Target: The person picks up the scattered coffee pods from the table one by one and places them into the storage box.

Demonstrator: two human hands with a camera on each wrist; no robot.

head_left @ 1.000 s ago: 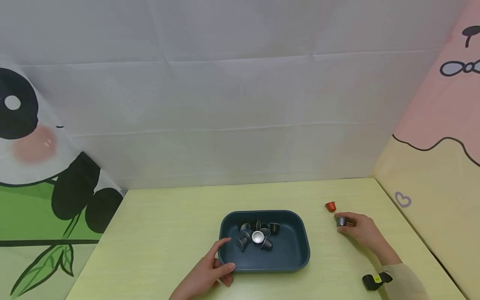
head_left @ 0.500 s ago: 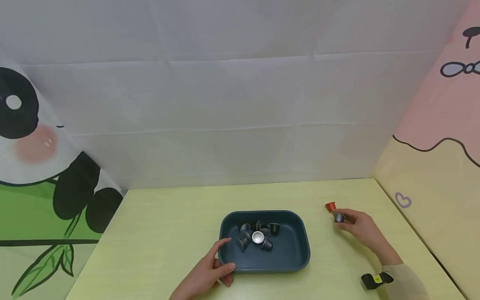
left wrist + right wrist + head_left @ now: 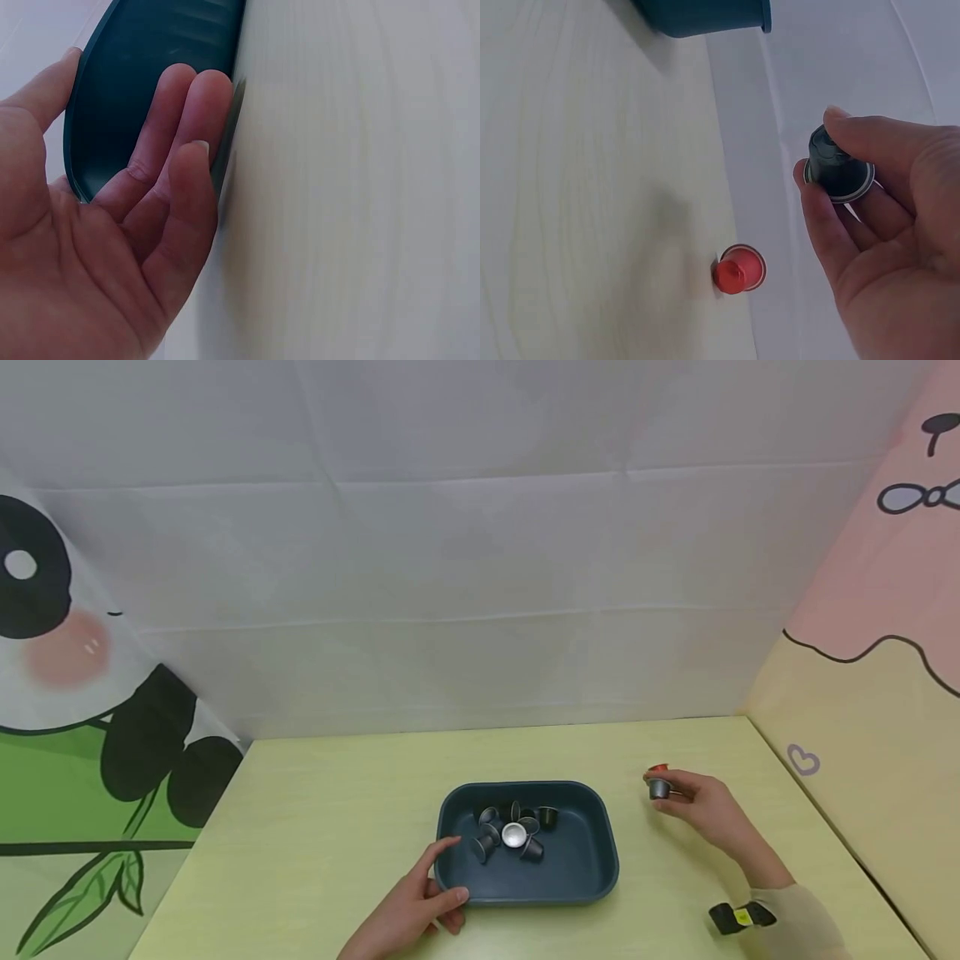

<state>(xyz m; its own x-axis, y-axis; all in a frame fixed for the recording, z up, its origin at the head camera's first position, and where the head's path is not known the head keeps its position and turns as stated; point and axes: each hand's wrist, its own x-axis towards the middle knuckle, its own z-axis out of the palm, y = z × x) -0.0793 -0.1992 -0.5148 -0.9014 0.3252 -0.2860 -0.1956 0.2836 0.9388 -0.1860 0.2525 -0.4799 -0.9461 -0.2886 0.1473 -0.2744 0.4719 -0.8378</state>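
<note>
A dark blue tray (image 3: 555, 893) holds several grey and black coffee capsules (image 3: 513, 835) grouped in its left half. My left hand (image 3: 420, 897) holds the tray's front left corner, index finger at the left rim and thumb by the front edge; the left wrist view shows other fingers (image 3: 187, 105) loosely bent against the tray's outside. Right of the tray, my right hand (image 3: 705, 806) pinches a dark grey capsule (image 3: 836, 165) between thumb and fingers, raised over the table. A red capsule (image 3: 740, 270) lies on the table just behind that hand, mostly hidden in the head view.
The pale yellow table (image 3: 337, 810) ends at a white cloth backdrop (image 3: 465, 668). A printed panel (image 3: 855, 777) borders the right side, another the left. A black wrist strap device (image 3: 738, 917) sits on the right sleeve.
My right hand has moved left and slightly away from me with the grey capsule, now overlapping the red one in the head view. The left hand and tray have stayed put.
</note>
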